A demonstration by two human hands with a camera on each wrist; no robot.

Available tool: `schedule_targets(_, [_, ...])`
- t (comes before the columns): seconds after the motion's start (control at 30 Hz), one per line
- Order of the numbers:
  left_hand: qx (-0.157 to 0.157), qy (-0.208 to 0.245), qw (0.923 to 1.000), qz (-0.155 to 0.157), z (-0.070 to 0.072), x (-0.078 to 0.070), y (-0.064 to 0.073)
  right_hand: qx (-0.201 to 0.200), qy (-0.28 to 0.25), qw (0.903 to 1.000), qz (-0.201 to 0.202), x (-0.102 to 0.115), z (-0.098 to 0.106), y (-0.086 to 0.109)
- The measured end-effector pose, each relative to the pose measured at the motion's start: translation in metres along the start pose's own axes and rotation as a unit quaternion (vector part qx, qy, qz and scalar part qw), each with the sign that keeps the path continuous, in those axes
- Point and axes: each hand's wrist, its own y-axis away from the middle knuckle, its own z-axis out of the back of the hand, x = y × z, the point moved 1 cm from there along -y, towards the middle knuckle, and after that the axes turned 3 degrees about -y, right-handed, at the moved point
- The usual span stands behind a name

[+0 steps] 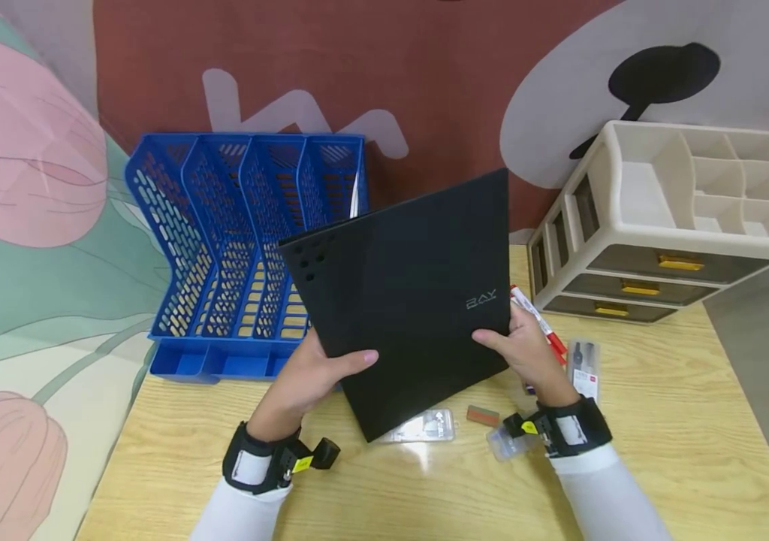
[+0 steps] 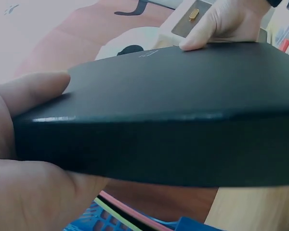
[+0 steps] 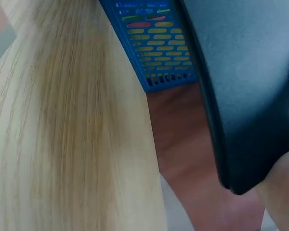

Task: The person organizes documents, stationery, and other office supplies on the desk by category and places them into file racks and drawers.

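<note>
Both hands hold a large black file folder point(image 1: 418, 285) tilted above the table, in front of a blue file rack point(image 1: 222, 330). My left hand point(image 1: 313, 376) grips its left edge, thumb on the cover. On the opposite edge my right hand point(image 1: 526, 346) grips with its thumb near the small silver lettering; the fingers of both hands are hidden behind the folder in the head view. The left wrist view shows the folder's thick spine point(image 2: 159, 149) beside the left hand. The folder overlaps the rack's right part in the head view.
Right of the rack stands a cream drawer organizer point(image 1: 668, 225). Red-and-white markers point(image 1: 547, 330), a clear case point(image 1: 583, 368), an eraser point(image 1: 483, 415), a small clear container point(image 1: 508, 443) and a clear box point(image 1: 428, 426) lie on the wooden table point(image 1: 661, 421). Coloured edges point(image 2: 130, 211) show in the rack.
</note>
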Motion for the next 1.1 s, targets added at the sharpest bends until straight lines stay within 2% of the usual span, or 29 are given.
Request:
schedule_targets(0.1, [-0.008, -0.018, 0.9996, -0.018, 0.002, -0.002, 0.004, 0.011, 0.005, 0.9999, -0.008, 0.002, -0.003, -0.002])
schedule_targets(0.27, [-0.01, -0.009, 0.9994, -0.033, 0.008, -0.003, 0.005, 0.025, -0.003, 0.9996, -0.014, 0.003, -0.007, -0.006])
schedule_targets(0.37, [-0.011, -0.004, 0.9995, -0.029, 0.013, -0.003, 0.006, 0.035, -0.008, 0.9993, -0.002, 0.003, -0.01, -0.007])
schedule_targets(0.5, [-0.003, 0.005, 0.9989, -0.046, 0.021, -0.004, 0.007, 0.046, -0.017, 0.9986, 0.019, 0.003, -0.008, -0.008])
schedule_targets(0.6, [0.004, 0.016, 0.9983, -0.056, 0.026, -0.005, 0.008, 0.038, -0.035, 0.998, 0.037, 0.005, -0.001, -0.005])
schedule_targets(0.67, [0.002, 0.015, 0.9984, -0.054, 0.031, -0.006, 0.011, 0.038, -0.05, 0.9966, 0.052, 0.006, 0.005, -0.005])
schedule_targets(0.8, [-0.024, -0.014, 0.9993, -0.027, 0.042, -0.009, 0.018, 0.06, -0.073, 0.9924, 0.079, 0.007, 0.019, -0.003])
schedule_targets(0.9, [-0.037, -0.036, 0.9985, -0.017, 0.047, -0.011, 0.023, 0.064, -0.049, 0.9933, 0.083, 0.006, 0.029, 0.002])
schedule_targets(1.03, [-0.036, -0.045, 0.9976, -0.037, 0.054, -0.017, 0.029, 0.056, 0.003, 0.9961, 0.067, 0.003, 0.041, 0.01])
schedule_targets(1.1, [-0.043, -0.05, 0.9975, -0.028, 0.057, -0.02, 0.033, 0.052, 0.032, 0.9965, 0.058, 0.001, 0.046, 0.014])
